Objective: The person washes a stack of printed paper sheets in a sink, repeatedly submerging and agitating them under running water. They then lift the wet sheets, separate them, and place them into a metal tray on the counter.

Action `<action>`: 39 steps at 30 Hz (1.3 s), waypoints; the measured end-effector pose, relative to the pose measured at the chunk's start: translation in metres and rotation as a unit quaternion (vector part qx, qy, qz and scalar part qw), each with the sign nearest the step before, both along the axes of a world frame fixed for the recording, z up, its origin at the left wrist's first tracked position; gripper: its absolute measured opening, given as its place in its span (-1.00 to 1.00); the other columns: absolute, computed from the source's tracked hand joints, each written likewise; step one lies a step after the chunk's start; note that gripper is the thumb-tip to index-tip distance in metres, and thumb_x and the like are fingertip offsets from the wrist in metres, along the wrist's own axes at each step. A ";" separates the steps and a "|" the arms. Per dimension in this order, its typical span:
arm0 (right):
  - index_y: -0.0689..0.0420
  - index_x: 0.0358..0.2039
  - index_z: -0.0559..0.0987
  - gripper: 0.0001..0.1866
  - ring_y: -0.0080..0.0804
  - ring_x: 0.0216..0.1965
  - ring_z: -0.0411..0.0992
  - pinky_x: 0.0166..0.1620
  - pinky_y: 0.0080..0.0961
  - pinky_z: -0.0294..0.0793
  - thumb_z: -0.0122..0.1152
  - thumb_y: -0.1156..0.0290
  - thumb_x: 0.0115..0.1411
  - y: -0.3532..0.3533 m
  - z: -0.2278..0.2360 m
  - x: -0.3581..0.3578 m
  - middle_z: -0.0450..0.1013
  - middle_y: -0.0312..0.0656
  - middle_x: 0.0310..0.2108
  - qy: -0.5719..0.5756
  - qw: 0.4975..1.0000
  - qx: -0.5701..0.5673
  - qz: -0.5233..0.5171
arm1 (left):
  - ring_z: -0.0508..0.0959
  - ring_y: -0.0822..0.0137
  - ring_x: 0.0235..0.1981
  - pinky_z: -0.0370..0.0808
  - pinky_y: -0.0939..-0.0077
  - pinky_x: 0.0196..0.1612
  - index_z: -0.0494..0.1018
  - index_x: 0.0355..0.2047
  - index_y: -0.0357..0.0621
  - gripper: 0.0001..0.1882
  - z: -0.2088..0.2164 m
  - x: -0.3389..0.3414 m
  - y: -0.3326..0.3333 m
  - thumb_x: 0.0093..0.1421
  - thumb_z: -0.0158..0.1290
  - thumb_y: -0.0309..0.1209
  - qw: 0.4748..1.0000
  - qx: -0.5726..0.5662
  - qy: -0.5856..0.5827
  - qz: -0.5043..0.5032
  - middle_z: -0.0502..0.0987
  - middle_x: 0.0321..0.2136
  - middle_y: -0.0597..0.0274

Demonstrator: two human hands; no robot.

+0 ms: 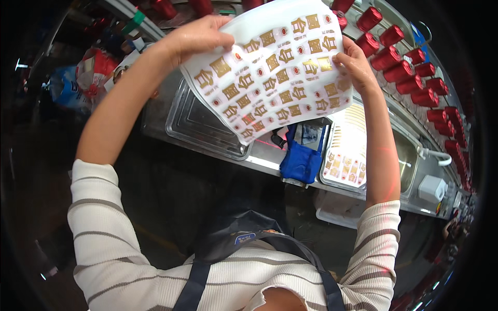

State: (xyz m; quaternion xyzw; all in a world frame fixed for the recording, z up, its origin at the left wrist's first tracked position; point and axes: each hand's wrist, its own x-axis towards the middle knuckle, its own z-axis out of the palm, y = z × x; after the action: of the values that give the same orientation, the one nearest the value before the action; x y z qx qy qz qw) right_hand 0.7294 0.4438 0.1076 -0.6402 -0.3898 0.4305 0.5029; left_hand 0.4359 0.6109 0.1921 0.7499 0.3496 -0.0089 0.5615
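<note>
A large white sheet (282, 65) printed with rows of gold characters and small red marks is held up over the counter between my two hands. My left hand (199, 39) is closed on its upper left edge, thumb on the printed side. At the right edge my right hand (357, 65) pinches it between thumb and fingers. The sheet bends slightly, and its lower corner hangs above a clear plastic tray (199, 127). Below and right of the sheet, a stack of similar gold-printed sheets (345, 168) lies in a shallow tray.
A blue cloth (301, 165) hangs over the counter's front edge. To the right are a sink (407, 168), a white faucet (437, 155) and a white jug (432, 188). Several red cylindrical containers (399, 71) stand in rows behind. Plastic bags (93, 72) are at left.
</note>
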 end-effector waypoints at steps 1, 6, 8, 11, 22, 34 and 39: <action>0.25 -0.05 0.44 -0.54 -0.56 -0.34 0.40 -0.25 -0.60 0.39 -0.09 0.55 -0.04 0.014 0.004 -0.003 0.48 -0.23 -0.29 -0.062 0.996 -0.022 0.052 | 0.57 0.41 -0.39 0.55 0.46 -0.29 0.43 -0.12 -0.26 -0.61 -0.009 -0.024 -0.003 -0.04 -0.03 -0.54 0.998 -0.041 -0.024 0.028 0.56 -0.36 0.16; 0.29 0.00 0.41 -0.50 -0.44 -0.27 0.44 -0.17 -0.52 0.44 -0.07 0.59 -0.05 0.095 0.047 -0.083 0.48 -0.15 -0.27 -0.142 0.965 -0.034 0.217 | 0.56 0.34 -0.24 0.52 0.43 -0.14 0.35 -0.03 -0.34 -0.56 -0.052 -0.125 -0.051 0.01 -0.03 -0.60 0.933 -0.189 -0.101 0.289 0.54 -0.21 0.11; 0.27 0.04 0.40 -0.46 -0.34 -0.18 0.48 -0.12 -0.48 0.45 -0.05 0.61 -0.06 0.121 0.029 -0.116 0.50 -0.07 -0.21 -0.273 0.921 0.009 0.277 | 0.54 0.30 -0.16 0.49 0.40 -0.07 0.34 -0.01 -0.35 -0.55 -0.078 -0.156 -0.084 0.01 -0.05 -0.62 0.891 -0.232 -0.123 0.371 0.52 -0.17 0.08; 0.18 0.02 0.45 -0.45 -0.08 -0.07 0.47 -0.03 -0.29 0.45 0.02 0.64 -0.09 0.156 0.040 -0.203 0.50 0.07 -0.14 -0.362 0.842 -0.048 0.397 | 0.52 0.26 -0.10 0.47 0.37 -0.03 0.33 -0.01 -0.35 -0.54 -0.128 -0.200 -0.136 0.01 -0.06 -0.63 0.814 -0.294 -0.186 0.465 0.50 -0.13 0.07; -0.05 -0.18 0.65 -0.75 -0.19 -0.05 0.49 -0.15 -0.14 0.44 0.19 0.28 0.11 0.191 -0.032 -0.416 0.54 -0.22 -0.10 -0.546 0.606 -0.046 0.577 | 0.39 0.13 0.08 0.35 0.27 0.14 0.22 0.11 -0.34 -0.44 -0.228 -0.199 -0.219 0.02 -0.07 -0.63 0.603 -0.359 -0.313 0.640 0.38 0.03 0.05; -0.08 -0.15 0.64 -0.74 -0.26 -0.06 0.49 -0.18 -0.11 0.39 0.11 0.28 0.18 0.175 -0.083 -0.470 0.54 -0.29 -0.10 -0.602 0.564 -0.057 0.562 | 0.43 0.16 0.04 0.39 0.29 0.10 0.27 0.08 -0.32 -0.49 -0.270 -0.183 -0.220 0.07 0.02 -0.53 0.543 -0.386 -0.282 0.691 0.39 0.00 0.01; -0.05 -0.13 0.63 -0.72 -0.21 -0.06 0.47 -0.17 -0.07 0.35 0.05 0.25 0.21 0.164 -0.127 -0.497 0.52 -0.28 -0.07 -0.681 0.502 -0.083 0.526 | 0.44 0.21 0.05 0.42 0.32 0.08 0.28 0.09 -0.33 -0.50 -0.251 -0.164 -0.212 0.19 0.08 -0.37 0.485 -0.462 -0.379 0.639 0.39 0.04 0.03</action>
State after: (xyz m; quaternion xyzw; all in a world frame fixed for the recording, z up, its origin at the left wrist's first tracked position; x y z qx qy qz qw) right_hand 0.2326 0.6077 -0.0199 -0.4514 -0.8394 0.0770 -0.2928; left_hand 0.2718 0.3987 -0.0584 -0.1159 0.4316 0.4775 0.7565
